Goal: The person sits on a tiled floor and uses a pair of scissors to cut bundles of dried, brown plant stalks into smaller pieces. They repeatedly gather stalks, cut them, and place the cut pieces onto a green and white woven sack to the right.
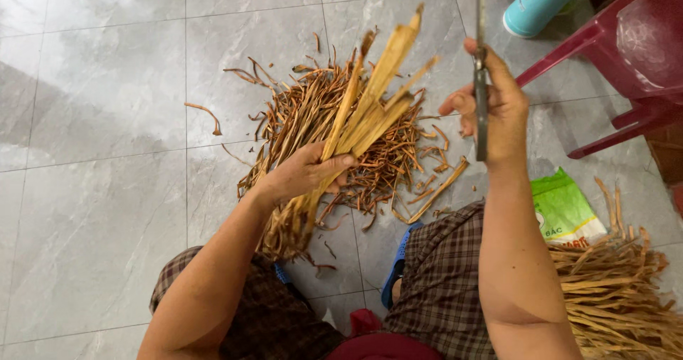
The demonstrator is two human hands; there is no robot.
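Observation:
My left hand (307, 173) grips a bundle of long dry tan strips (373, 90), held slanted with the upper ends pointing away from me. My right hand (493, 107) is raised to the right of the bundle and is closed around a thin grey metal blade (482, 82) that stands upright. The blade is apart from the strips. Under both hands a heap of curled brown trimmings (320, 122) lies on the grey tile floor (107, 154).
A pile of long dry strips (615, 289) lies at my right, beside a green and white bag (565, 210). A dark red plastic stool (626, 61) stands at the upper right, with a turquoise bottle (541, 4) behind it. Blue sandals (395, 267) show by my checked trousers.

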